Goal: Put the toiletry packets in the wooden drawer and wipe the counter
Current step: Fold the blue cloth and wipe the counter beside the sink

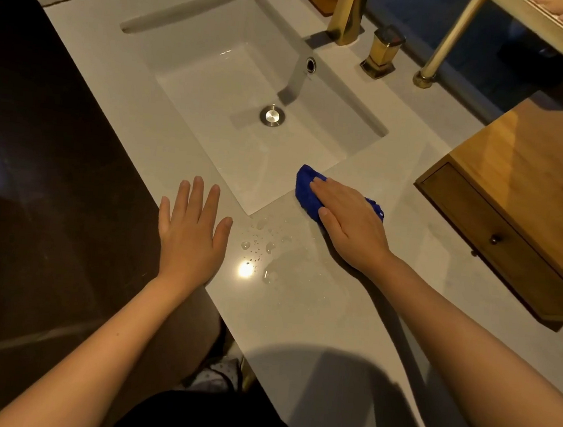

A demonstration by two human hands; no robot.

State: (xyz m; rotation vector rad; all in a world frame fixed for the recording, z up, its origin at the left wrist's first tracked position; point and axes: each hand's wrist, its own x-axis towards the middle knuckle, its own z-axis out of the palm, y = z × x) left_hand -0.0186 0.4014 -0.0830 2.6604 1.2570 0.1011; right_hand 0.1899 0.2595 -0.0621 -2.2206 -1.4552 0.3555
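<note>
My right hand [350, 220] presses flat on a crumpled blue cloth [305, 188] that lies on the pale counter [316, 306], just by the near right corner of the sink. My left hand [190, 232] hovers open, fingers spread, over the counter's front edge with nothing in it. Water drops [261, 246] sit on the counter between the two hands. The wooden drawer box [521, 209] stands at the right, its drawer shut, with a small dark knob [495, 238]. No toiletry packets are in view.
A white rectangular sink [237, 81] with a metal drain [273, 115] fills the middle. A gold faucet [347, 16] and a gold handle [383, 52] stand behind it. A gold-framed mirror stand [440, 46] rises at the back right. Dark floor lies left of the counter.
</note>
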